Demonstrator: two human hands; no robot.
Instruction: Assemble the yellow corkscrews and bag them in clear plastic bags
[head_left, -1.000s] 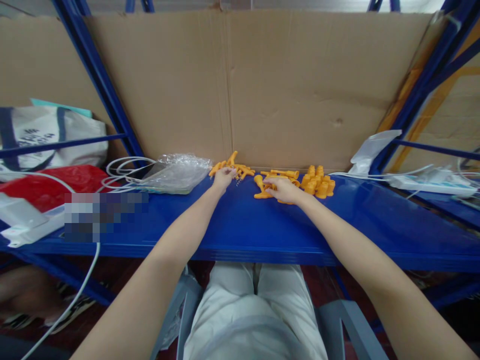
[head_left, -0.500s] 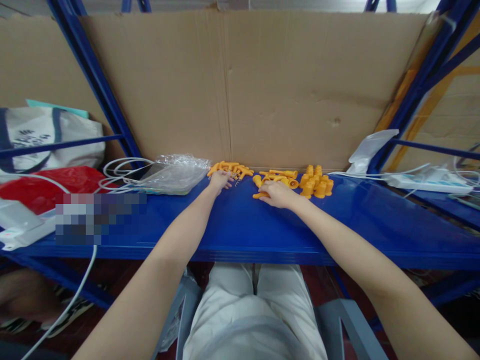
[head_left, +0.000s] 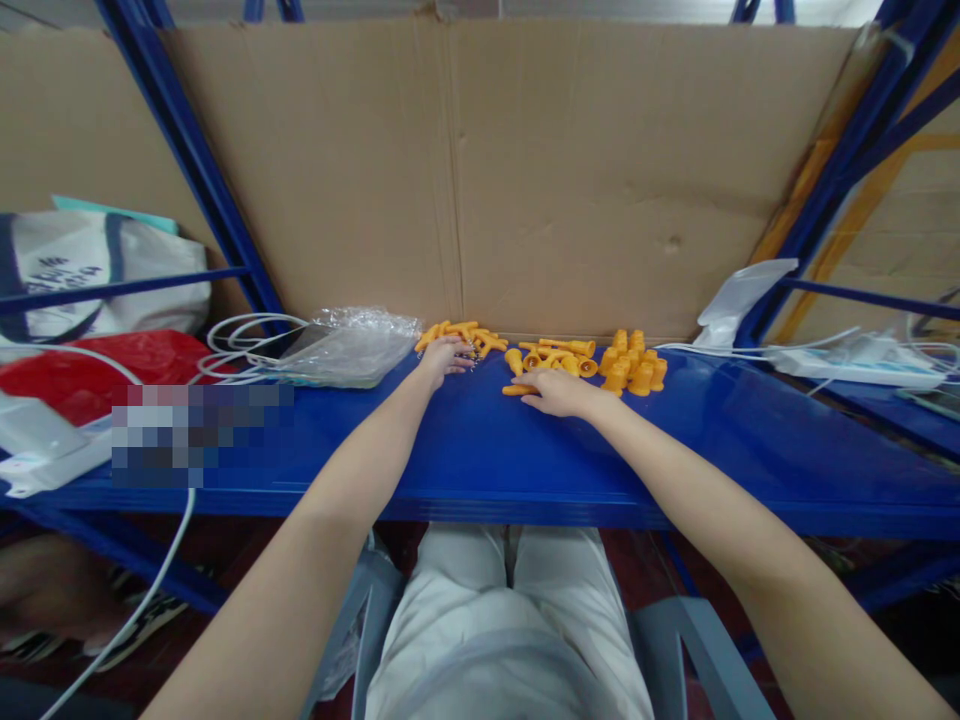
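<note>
At the back of the blue shelf, my left hand (head_left: 448,360) lies with fingers spread over a pile of orange T-shaped plastic handles (head_left: 491,342), which have small metal bits among them. My right hand (head_left: 553,390) pinches a slim orange plastic piece (head_left: 516,390) that points left, low over the shelf. Just behind that hand lies a heap of orange funnel-shaped parts (head_left: 577,347), some on their sides. To its right, several orange cup-like parts (head_left: 641,376) stand close together in a cluster. My fingers partly hide both piles.
Clear plastic bags (head_left: 349,350) and coiled white cables (head_left: 247,335) lie to the left, near a red bag (head_left: 120,365) and a white power adapter (head_left: 37,435). A power strip (head_left: 855,365) is at the right. A cardboard sheet (head_left: 562,180) walls off the back.
My right hand has shifted slightly toward me and away from the funnel-shaped parts, with the slim orange piece. My left hand's fingers have spread and moved a little to the right.
</note>
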